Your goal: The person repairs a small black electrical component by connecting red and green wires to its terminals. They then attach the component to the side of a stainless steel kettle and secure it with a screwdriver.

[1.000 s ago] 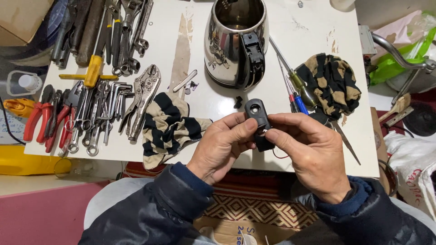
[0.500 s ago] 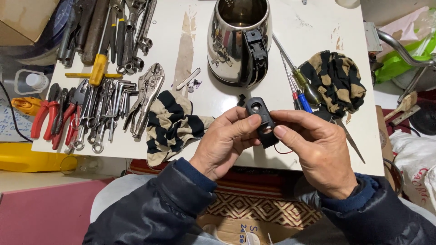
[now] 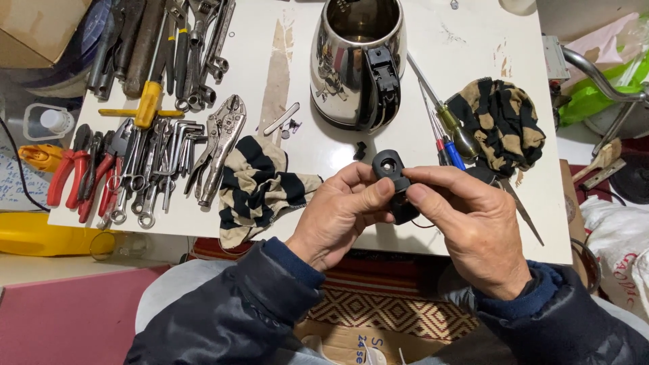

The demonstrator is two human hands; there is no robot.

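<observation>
Black plastic part (image 3: 392, 169) tipped upright since earlier | left hand (image 3: 341, 220) and right hand (image 3: 473, 230) pinch it | near worktop (image 3: 473, 40) front edge, before steel kettle (image 3: 358, 64)

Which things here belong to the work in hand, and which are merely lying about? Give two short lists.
In hand: small black plastic part, pinched by the left hand and right hand; steel kettle, nearest behind them.

Lying about: locking pliers, spanners, red-handled pliers, screwdrivers, striped cloths.
</observation>
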